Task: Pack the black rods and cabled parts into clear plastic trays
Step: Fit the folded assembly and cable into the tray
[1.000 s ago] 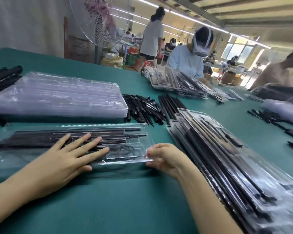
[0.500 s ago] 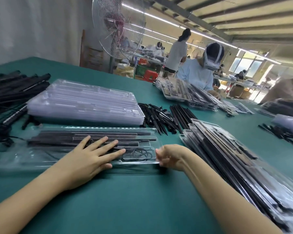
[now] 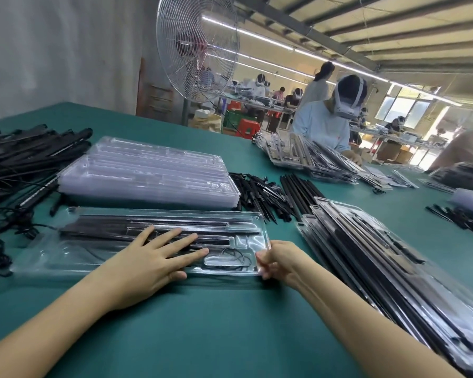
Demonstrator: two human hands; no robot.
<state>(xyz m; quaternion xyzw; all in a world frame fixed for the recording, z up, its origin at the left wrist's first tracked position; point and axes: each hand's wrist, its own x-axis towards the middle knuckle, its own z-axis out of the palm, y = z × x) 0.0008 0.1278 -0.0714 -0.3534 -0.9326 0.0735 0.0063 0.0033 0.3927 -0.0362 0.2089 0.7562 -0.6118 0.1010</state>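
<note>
Left hand [image 3: 148, 259] flat, fingers spread, atop the clear tray [image 3: 241, 242]; right hand [image 3: 280, 261] in a pinch on its right edge.

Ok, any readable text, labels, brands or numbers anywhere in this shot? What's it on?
None readable.
No print or labels show on the filled tray, the empty tray stack or the packed trays.
The cardboard boxes at the back: any markings too small and blurred to read.
The fan: no legible badge.

green table [image 3: 202, 336], standing fan [image 3: 198, 47], strip lights [image 3: 271, 43]
</note>
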